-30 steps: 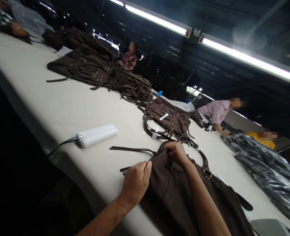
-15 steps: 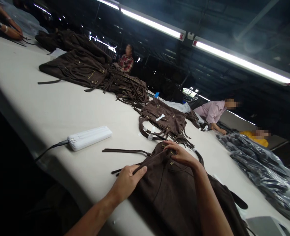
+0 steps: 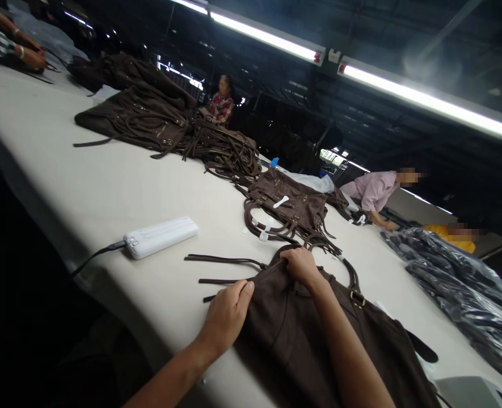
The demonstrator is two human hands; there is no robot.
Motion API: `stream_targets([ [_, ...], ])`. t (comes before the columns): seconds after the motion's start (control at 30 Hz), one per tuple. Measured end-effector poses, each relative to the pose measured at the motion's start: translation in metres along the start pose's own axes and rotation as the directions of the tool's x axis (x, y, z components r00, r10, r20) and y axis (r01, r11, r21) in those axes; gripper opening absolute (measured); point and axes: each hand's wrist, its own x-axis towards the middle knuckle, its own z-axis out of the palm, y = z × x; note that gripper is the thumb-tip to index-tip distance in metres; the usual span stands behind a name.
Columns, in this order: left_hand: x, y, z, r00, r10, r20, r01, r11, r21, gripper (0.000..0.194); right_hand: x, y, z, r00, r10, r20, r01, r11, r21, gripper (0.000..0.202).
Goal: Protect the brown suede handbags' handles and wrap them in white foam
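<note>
I'm pinching the edge of a brown handbag (image 3: 276, 334) between the thumb and the curled left fingers (image 3: 245, 292), while my right fingers (image 3: 292, 259) are closing over the same edge, a little farther out. The bag is lying on the pale surface (image 3: 118, 187), spreading from my fingers back towards me and to the right. I'm judging that an even, light pull is better here, letting the edge run straight without stretching or creasing. Loose straps (image 3: 220, 259) are lying left of my right fingers, worth leaving out of the grip; the buckle (image 3: 357, 299) is sitting to their right. I'm seeing no readable brand or writing, even on the white power bank (image 3: 163, 237) beyond my left fingers.
</note>
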Motion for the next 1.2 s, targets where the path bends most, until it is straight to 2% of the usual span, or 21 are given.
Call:
stream_targets([
  [0.1, -0.005, 0.005, 0.004, 0.999, -0.014, -0.047, 0.019, 0.994, 0.111, 0.042, 0.004, -0.015, 0.014, 1.0, -0.013, -0.016, 0.013, 1.0, -0.012, 0.024],
  [0.23, -0.01, 0.004, 0.008, 0.992, -0.045, -0.119, 0.058, 0.992, 0.111, 0.045, 0.008, -0.027, 0.033, 0.996, -0.015, -0.085, 0.017, 1.0, 0.02, 0.028],
  [0.4, -0.018, -0.008, 0.014, 0.98, 0.002, -0.201, 0.003, 1.0, 0.025, 0.052, 0.013, -0.014, 0.042, 0.985, 0.002, -0.17, 0.023, 0.989, 0.147, 0.034],
  [0.57, -0.019, -0.008, 0.009, 0.993, -0.011, -0.121, 0.008, 1.0, -0.027, 0.052, 0.011, 0.016, 0.032, 0.991, -0.026, -0.135, 0.055, 0.975, 0.214, 0.042],
  [0.7, -0.018, -0.001, 0.002, 0.996, -0.045, -0.078, 0.042, 0.998, -0.039, 0.046, 0.005, 0.033, 0.009, 0.998, -0.041, -0.04, 0.047, 0.986, 0.158, 0.032],
  [0.8, -0.014, 0.009, -0.005, 0.998, -0.034, -0.047, 0.038, 0.995, 0.095, 0.044, 0.005, 0.029, 0.0, 0.999, -0.023, 0.029, 0.021, 0.997, 0.071, 0.026],
  [0.87, -0.008, 0.02, -0.011, 0.999, -0.021, 0.032, 0.012, 0.966, 0.259, 0.045, 0.007, 0.02, 0.002, 0.998, -0.01, 0.065, 0.009, 1.0, 0.012, 0.024],
  [0.93, -0.002, 0.035, -0.016, 0.995, -0.008, 0.103, -0.039, 0.896, 0.442, 0.044, 0.009, 0.009, 0.007, 0.996, 0.001, 0.088, 0.002, 0.999, -0.036, 0.022],
  [1.03, 0.004, 0.059, -0.015, 0.988, 0.104, 0.113, -0.153, 0.746, 0.649, 0.034, 0.011, -0.002, 0.014, 0.995, 0.017, 0.097, -0.011, 0.998, -0.069, 0.022],
  [1.13, 0.004, 0.069, -0.007, 0.975, 0.192, 0.113, -0.217, 0.703, 0.678, 0.023, 0.009, -0.007, 0.017, 0.997, 0.034, 0.076, -0.03, 0.998, -0.048, 0.022],
  [1.2, 0.001, 0.061, 0.0, 0.987, 0.144, 0.071, -0.155, 0.749, 0.644, 0.029, 0.009, -0.009, 0.018, 0.998, 0.047, 0.043, -0.047, 0.999, -0.001, 0.023],
])
